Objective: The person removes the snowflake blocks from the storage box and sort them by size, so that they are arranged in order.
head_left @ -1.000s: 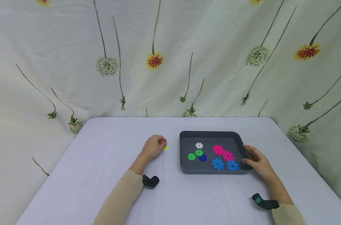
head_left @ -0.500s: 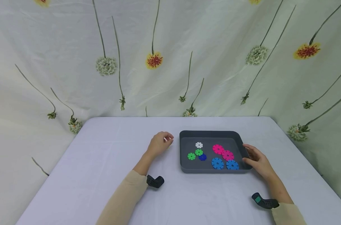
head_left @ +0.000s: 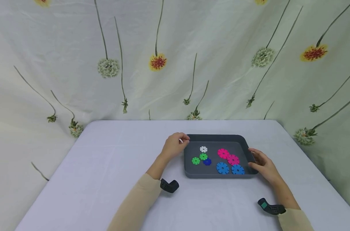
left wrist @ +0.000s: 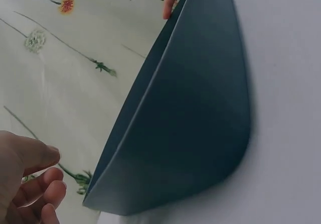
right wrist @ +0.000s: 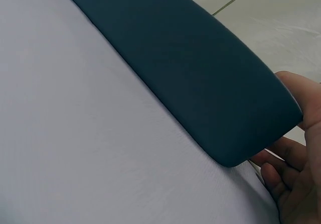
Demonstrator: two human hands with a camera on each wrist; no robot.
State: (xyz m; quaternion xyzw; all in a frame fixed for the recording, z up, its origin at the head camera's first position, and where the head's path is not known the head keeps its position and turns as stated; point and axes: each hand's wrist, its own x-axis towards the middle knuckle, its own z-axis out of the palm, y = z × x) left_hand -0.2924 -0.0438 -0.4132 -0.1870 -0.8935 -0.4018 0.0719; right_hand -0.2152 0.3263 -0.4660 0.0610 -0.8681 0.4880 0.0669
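Note:
In the head view my left hand [head_left: 174, 146] hovers by the back left corner of a dark grey tray [head_left: 221, 176]. Its fingers are loosely bent, and the left wrist view shows the thumb [left wrist: 42, 153] apart from the fingertips, with nothing visible between them. My right hand [head_left: 265, 166] holds the tray's right side. In the right wrist view that hand [right wrist: 301, 148] has its fingers around the tray corner. Inside lie slotted plastic discs: a white disc [head_left: 203, 149], green discs [head_left: 195, 160], a dark blue disc [head_left: 207, 161], pink discs [head_left: 223, 153] and larger blue discs [head_left: 222, 168].
A pale cloth covers the table [head_left: 105, 179]. Behind it hangs a flower-print curtain [head_left: 175, 89]. Each wrist wears a black band; the left band [head_left: 170, 186] and right band [head_left: 271, 207] sit near the beige sleeves.
My left hand has moved right and slightly back, over to the tray's left rim. The yellow disc seen at its fingertips a second ago is out of sight. Tray and right hand have stayed put.

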